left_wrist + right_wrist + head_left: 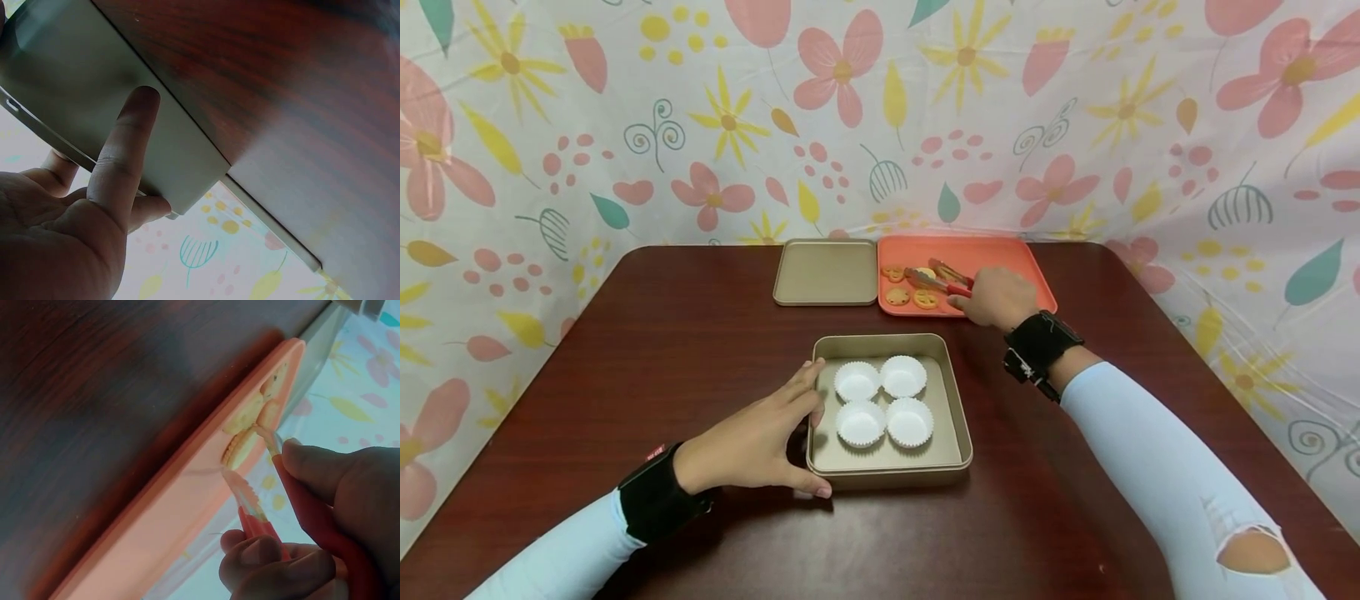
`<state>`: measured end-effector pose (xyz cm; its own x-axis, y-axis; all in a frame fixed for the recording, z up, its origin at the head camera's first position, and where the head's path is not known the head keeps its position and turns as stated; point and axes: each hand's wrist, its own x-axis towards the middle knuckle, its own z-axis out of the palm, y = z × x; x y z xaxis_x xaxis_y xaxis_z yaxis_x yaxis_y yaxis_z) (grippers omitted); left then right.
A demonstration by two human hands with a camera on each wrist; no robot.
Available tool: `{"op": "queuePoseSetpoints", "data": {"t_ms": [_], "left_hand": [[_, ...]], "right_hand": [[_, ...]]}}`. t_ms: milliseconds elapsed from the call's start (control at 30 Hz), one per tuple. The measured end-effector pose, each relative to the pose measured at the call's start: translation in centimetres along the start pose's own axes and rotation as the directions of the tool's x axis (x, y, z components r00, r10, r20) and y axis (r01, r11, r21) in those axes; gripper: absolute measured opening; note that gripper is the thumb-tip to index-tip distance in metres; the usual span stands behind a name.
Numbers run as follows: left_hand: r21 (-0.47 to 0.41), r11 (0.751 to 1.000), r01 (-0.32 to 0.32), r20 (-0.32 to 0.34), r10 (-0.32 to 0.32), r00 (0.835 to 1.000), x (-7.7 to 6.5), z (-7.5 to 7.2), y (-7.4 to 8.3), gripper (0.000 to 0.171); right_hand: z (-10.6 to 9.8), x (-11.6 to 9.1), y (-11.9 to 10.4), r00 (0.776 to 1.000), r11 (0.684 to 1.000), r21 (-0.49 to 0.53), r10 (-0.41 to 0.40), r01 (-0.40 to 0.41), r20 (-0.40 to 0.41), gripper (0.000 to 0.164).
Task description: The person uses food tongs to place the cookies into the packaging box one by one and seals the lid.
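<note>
My right hand (1003, 298) grips red-handled tongs (958, 292) over the orange tray (1037, 287). The metal tips straddle a round cookie (242, 447), seen edge-on in the right wrist view. Other biscuits, including a pretzel-shaped one (926, 299) and a round one (897, 296), lie around it on the tray's left part. My left hand (756, 437) rests against the left side of a square gold tin (951, 400), fingers at the rim and thumb (125, 144) along the outer wall near the front corner. Several white paper baking cups (860, 423) sit inside the tin.
A flat gold lid (827, 271) lies at the back, right beside the orange tray's left edge. The dark wooden table (662, 350) ends at a floral cloth backdrop (850, 125). Dark bands hold cameras on both wrists.
</note>
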<state>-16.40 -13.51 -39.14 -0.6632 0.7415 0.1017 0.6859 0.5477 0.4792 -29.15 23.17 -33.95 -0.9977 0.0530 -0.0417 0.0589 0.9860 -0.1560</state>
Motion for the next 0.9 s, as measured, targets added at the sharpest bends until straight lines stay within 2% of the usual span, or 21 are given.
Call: {"op": "queuePoseSetpoints", "data": {"t_ms": [367,900], "left_hand": [[0.000,1.000,-0.011,-0.009,0.011,1.000,0.1,-0.1,0.0,0.068],[0.001,1.000,-0.003,-0.002,0.003,1.000,0.0,-0.1,0.1,0.068]], "right_hand": [[-0.5,0.2,0.8,0.996,0.999,0.029,-0.030,0.028,0.082,0.052],[0.2,0.3,1.6,0.998,0.997,0.045,-0.059,0.058,0.015,0.048]]}}
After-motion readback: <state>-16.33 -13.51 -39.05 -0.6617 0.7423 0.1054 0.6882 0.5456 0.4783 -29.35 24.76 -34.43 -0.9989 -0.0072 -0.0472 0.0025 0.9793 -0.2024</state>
